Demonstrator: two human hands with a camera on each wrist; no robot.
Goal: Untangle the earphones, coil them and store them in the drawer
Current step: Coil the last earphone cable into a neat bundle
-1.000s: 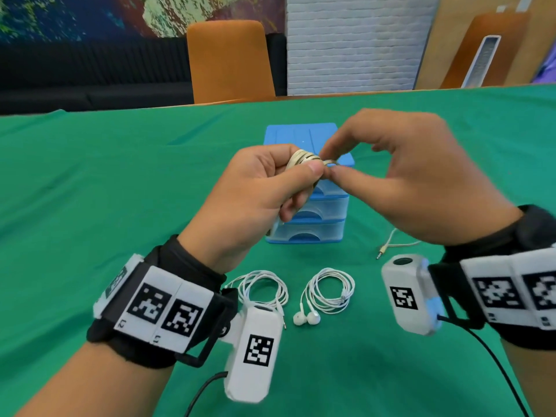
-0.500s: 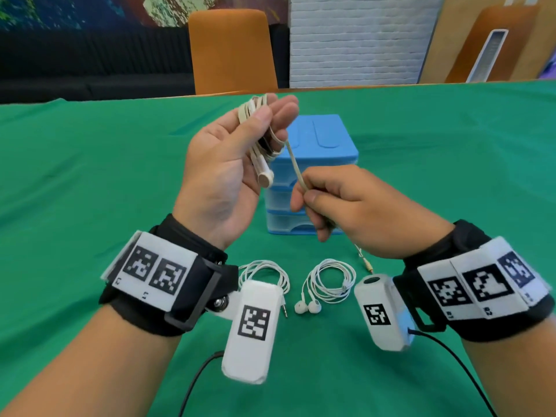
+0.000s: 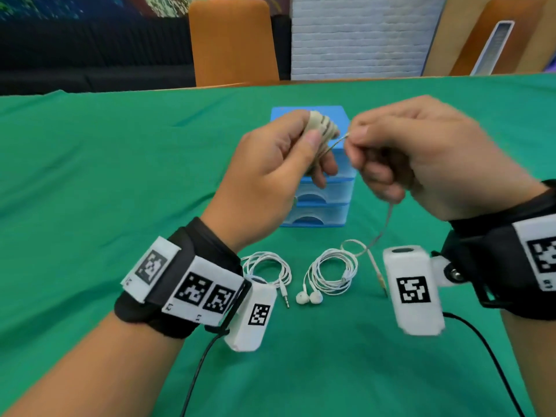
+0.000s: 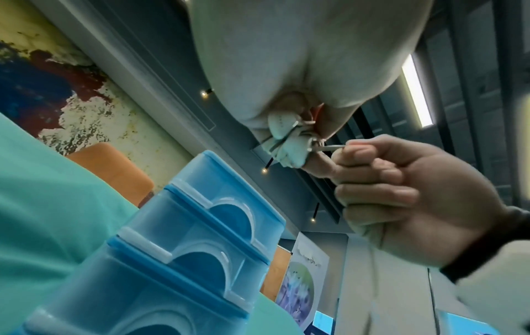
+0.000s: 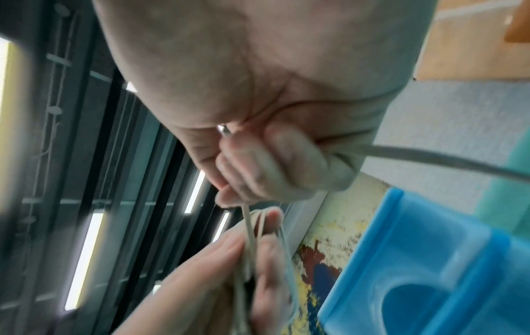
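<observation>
My left hand (image 3: 304, 145) holds a cream earphone cable (image 3: 321, 125) wound in loops around its fingers, above the blue drawer unit (image 3: 319, 188). Close to its right, my right hand (image 3: 358, 139) pinches the free strand (image 3: 337, 142) of the same cable. The tail (image 3: 380, 233) hangs from that fist down to the cloth and ends in a plug (image 3: 381, 281). The left wrist view shows the earbuds (image 4: 286, 145) bunched at my left fingers and my right hand (image 4: 347, 147) pinching the strand. In the right wrist view the strand (image 5: 249, 226) runs from my right fingers to the left hand.
Two coiled white earphone sets lie on the green cloth near me, one (image 3: 266, 266) at my left wrist and one (image 3: 331, 273) in the middle. The three drawers of the unit are closed. An orange chair (image 3: 231, 40) stands beyond the table.
My left hand has turned from palm-up to knuckles-up with the coil on it. My right hand rose from below the coil to beside it, carrying the strand up and round.
</observation>
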